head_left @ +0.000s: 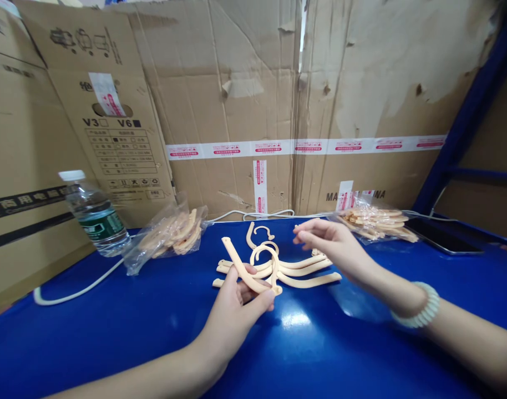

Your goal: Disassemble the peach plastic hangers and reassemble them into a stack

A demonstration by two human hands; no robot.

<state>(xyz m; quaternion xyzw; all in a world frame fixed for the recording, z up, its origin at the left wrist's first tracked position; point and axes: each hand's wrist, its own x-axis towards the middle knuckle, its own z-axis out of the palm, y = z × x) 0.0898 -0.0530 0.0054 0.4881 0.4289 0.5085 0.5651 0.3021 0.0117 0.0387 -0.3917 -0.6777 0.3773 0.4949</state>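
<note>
My left hand point(241, 313) is closed around a partly joined beige plastic hanger point(243, 260), with one arm slanting up to the left and a curved hook point(274, 257) meeting it near my thumb. Behind it, several beige hangers point(307, 268) lie on the blue table, their hooks and arms overlapping. A loose hook point(264, 231) and a loose hanger arm point(251, 235) rest farther back. My right hand point(336, 238) is raised above the table to the right of these, its fingertips pinched together. Whatever is between them is too small to make out.
On the left stand a water bottle point(97, 216) and a clear bag of hanger parts point(170, 235). Another such bag point(374, 219) and a black phone point(442, 235) lie at the right. A white cable point(79, 291) crosses the blue table point(153, 327); cardboard point(237, 183) walls the back.
</note>
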